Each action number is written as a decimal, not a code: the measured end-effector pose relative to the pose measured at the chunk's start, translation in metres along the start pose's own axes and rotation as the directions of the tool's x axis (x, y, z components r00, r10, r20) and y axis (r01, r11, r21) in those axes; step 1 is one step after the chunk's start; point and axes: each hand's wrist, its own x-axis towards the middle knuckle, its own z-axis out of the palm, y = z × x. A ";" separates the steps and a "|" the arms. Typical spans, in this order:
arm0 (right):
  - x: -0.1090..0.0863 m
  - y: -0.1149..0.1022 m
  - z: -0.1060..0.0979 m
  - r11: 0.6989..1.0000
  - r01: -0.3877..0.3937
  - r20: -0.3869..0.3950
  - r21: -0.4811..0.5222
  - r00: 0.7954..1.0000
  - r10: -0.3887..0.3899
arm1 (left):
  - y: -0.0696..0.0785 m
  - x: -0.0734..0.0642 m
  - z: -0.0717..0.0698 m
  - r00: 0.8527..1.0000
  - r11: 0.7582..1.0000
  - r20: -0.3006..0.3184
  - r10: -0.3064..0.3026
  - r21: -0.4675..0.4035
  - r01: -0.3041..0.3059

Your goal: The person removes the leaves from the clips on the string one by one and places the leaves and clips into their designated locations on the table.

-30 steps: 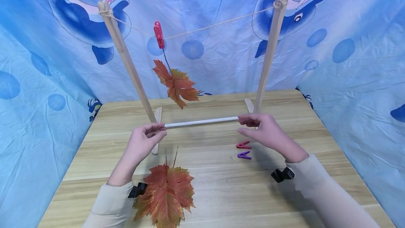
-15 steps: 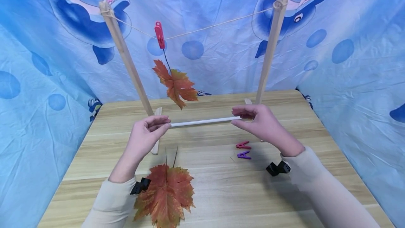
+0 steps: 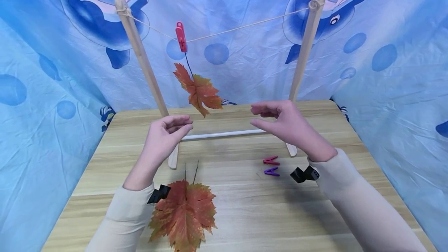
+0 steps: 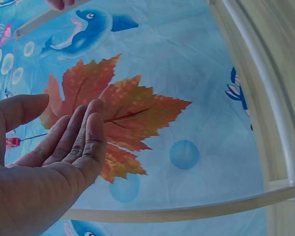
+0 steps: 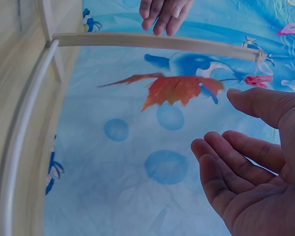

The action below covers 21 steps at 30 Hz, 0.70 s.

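Observation:
My left hand (image 3: 161, 139) hovers by the left wooden post (image 3: 143, 59), fingers loosely bent with a gap to the thumb and nothing between them. My right hand (image 3: 288, 125) floats by the right post (image 3: 305, 53) in a similar pose, also holding nothing. A white rod (image 3: 224, 134) spans the bottom of the posts, just below both hands. Between the post tops runs a string (image 3: 241, 27), on which a red clothespin (image 3: 181, 37) holds an orange maple leaf (image 3: 199, 92) by its stem. In the left wrist view the hanging leaf (image 4: 123, 113) appears behind the left fingers.
More maple leaves (image 3: 185, 215), seemingly stacked, lie at the front left of the wooden table (image 3: 252, 213), stems pointing away. A red clothespin (image 3: 271, 160) and a purple clothespin (image 3: 271, 171) lie at the right. A blue dolphin-print cloth (image 3: 224, 3) surrounds the table.
Both hands have come off the ends of the white rod and risen above it. The rod stays between the posts, and the hanging leaf remains clipped.

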 end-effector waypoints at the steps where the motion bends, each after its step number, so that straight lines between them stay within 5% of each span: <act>1: 0.002 -0.003 0.000 1.000 0.005 -0.002 0.000 1.000 -0.005 | 0.002 0.001 0.000 1.000 1.000 -0.006 0.006 -0.002 -0.006; 10: 0.023 -0.033 0.002 0.988 0.154 -0.010 -0.014 0.988 -0.154 | 0.016 0.008 -0.002 0.997 0.996 -0.026 0.078 -0.032 -0.079; 21: 0.047 -0.065 -0.005 0.976 0.213 -0.021 -0.037 0.977 -0.213 | 0.038 0.021 0.001 0.986 0.987 -0.093 0.139 -0.066 -0.145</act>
